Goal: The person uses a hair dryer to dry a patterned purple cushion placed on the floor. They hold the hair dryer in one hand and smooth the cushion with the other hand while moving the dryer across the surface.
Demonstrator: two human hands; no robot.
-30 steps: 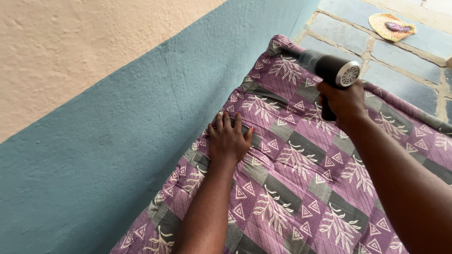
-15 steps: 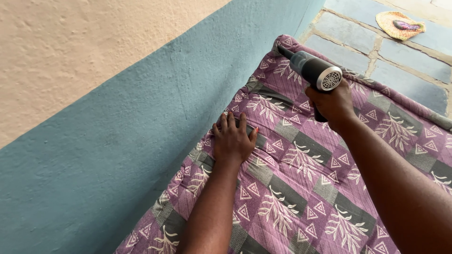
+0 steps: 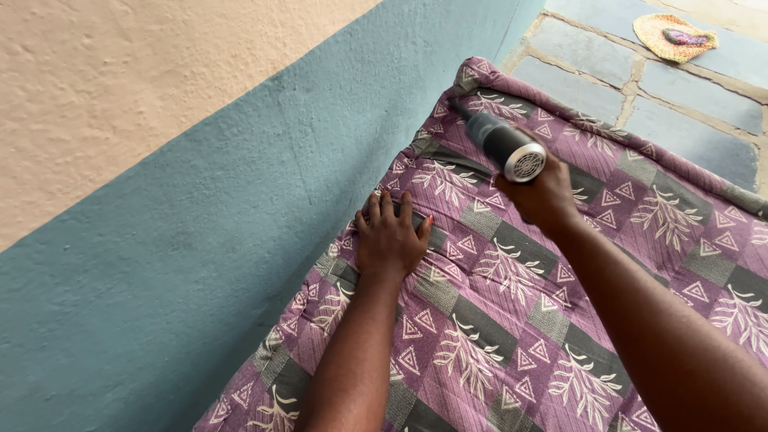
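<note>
A purple and grey patterned mattress lies on the floor against a wall. My left hand rests flat on the mattress near its wall-side edge, fingers spread. My right hand grips the handle of a dark grey hair dryer, held just above the fabric with its nozzle pointing toward the far end of the mattress and its rear grille facing me. Both forearms reach in from the bottom of the view.
The wall on the left is teal below and beige above, close along the mattress edge. Blue-grey stone paving lies beyond the mattress. A small yellow woven mat lies on it at the top right.
My right hand has carried the hair dryer leftward, toward the wall side and closer to my left hand. The left hand stays pressed on the mattress.
</note>
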